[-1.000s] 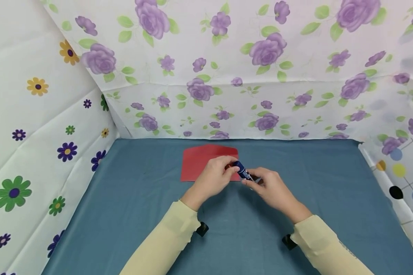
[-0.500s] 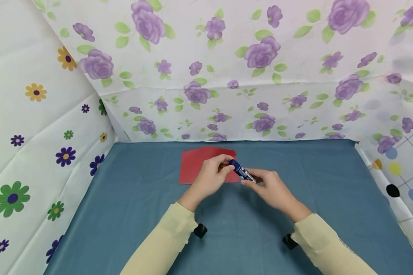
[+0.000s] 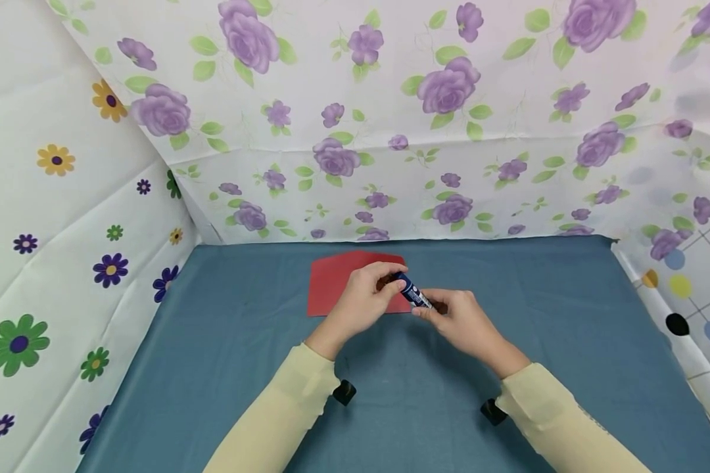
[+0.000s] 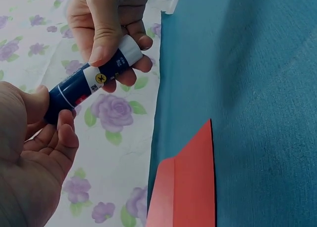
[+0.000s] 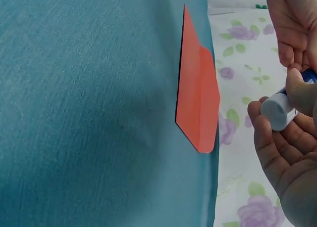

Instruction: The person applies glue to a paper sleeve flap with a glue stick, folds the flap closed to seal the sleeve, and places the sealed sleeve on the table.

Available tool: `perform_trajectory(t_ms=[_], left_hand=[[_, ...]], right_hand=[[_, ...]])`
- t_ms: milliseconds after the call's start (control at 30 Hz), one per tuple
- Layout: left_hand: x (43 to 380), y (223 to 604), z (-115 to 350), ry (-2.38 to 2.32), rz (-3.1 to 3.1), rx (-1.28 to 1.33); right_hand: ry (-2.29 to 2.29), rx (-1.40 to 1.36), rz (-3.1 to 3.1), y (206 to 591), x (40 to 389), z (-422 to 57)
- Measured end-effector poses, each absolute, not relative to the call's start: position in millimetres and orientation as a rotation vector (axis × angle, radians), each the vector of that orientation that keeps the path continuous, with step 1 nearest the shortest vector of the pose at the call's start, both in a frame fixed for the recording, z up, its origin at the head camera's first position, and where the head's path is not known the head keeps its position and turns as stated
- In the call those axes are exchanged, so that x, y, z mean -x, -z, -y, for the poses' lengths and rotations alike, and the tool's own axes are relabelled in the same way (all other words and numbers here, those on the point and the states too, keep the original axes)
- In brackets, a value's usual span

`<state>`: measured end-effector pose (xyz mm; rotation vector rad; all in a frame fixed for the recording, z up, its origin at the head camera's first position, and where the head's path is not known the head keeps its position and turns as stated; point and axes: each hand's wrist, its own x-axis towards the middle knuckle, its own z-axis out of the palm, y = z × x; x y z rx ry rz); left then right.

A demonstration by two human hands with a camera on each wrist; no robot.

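A dark blue glue stick (image 3: 416, 293) with a white base slants between my two hands above the table. My left hand (image 3: 359, 301) pinches its dark blue cap end between thumb and fingers. The white end is gripped by my right hand (image 3: 463, 323), and in the left wrist view the right thumb lies along the glue stick's printed barrel (image 4: 74, 88). In the right wrist view the round white base (image 5: 277, 113) faces the camera. Behind and below the left hand, a red envelope (image 3: 330, 286) lies on the table with its flap raised toward the back.
The table wears a blue cloth (image 3: 242, 368). A white floral sheet (image 3: 384, 98) hangs behind it, and a flowered sheet (image 3: 77, 276) stands along the left. On the right is a sheet with dots and lines (image 3: 701, 309). Black cameras (image 3: 344, 393) sit at both wrists.
Both hands stay on the glue stick over the same spot. The right fingers have shifted slightly toward the left hand and cover more of the white end. The view has tilted a little.
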<state>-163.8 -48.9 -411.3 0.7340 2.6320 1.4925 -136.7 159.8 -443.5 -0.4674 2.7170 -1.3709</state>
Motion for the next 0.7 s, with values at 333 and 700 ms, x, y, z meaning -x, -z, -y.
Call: perform_trajectory(t_ms=[333, 700], left_hand=[[166.6, 417.2, 45.9, -1.479, -2.68, -0.705], [166.6, 413.6, 42.3, -1.423, -2.754, -0.626]], right_hand=[[1.392, 0.46, -2.793, 447.5, 130.5, -158.3], [1.373, 0.544, -2.935, 450.9, 130.4, -152.5]])
